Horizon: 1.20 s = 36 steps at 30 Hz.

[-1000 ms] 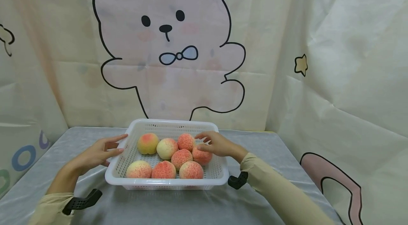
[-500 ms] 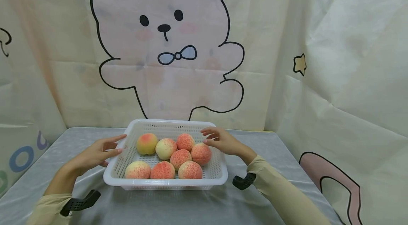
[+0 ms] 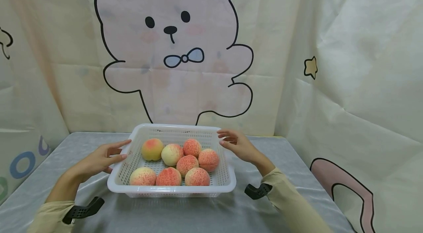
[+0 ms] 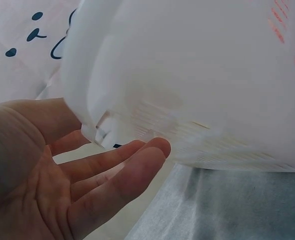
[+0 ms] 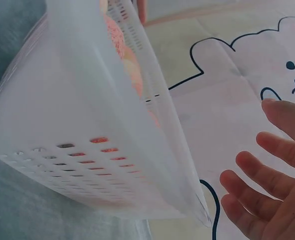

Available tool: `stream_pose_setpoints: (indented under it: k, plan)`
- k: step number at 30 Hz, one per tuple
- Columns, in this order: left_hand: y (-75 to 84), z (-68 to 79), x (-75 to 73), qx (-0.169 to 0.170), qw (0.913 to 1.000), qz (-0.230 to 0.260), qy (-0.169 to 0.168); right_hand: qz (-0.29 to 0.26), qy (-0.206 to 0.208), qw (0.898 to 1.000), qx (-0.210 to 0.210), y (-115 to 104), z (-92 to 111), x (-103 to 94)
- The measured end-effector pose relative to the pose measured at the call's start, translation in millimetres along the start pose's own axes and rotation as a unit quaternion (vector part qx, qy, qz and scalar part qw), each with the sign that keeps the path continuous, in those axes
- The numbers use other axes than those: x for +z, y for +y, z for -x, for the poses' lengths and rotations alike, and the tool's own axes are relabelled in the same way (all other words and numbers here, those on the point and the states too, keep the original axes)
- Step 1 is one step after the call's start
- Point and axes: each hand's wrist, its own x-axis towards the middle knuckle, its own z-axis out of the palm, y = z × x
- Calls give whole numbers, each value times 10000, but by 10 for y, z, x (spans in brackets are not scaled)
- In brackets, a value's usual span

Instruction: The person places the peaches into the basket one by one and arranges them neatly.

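A white perforated plastic basket (image 3: pixel 172 189) stands on the grey cloth and holds several peaches (image 3: pixel 187 165), most speckled pink-red. At the far left inside lies a yellow peach (image 3: pixel 152 149) with a red top. My left hand (image 3: pixel 99 159) is at the basket's left side, index finger reaching to the rim and thumb beside the wall; in the left wrist view its fingers (image 4: pixel 112 192) are extended against the basket. My right hand (image 3: pixel 239 147) hovers by the back right corner, fingers loosely bent and holding nothing; the right wrist view shows them spread apart from the rim (image 5: pixel 200 212).
The table (image 3: pixel 165 214) is covered with a shiny grey cloth. Behind it hangs a pale curtain (image 3: pixel 264 13) with a cartoon bear, and more curtain closes in both sides. Each wrist bears a black strap-like mount (image 3: pixel 257 191).
My right hand has drawn off a peach at the basket's right side and moved right, past the rim. The left hand and the peaches have stayed in place.
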Motion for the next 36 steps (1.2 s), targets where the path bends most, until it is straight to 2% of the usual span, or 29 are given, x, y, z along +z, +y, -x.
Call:
stream_pose_setpoints:
  k: [21,27,36]
  plan:
    - [-20,6,-3,-95,9999,-88,69,-521,727,9958,-213,250,225,-12]
    - [-12,1,7,-100,9998,-137,79,-599,841,9946,-104,302,268,7]
    - [-18,-10,-2,-76,9999,-123,74,-751,998,9920,-184,399,301,10]
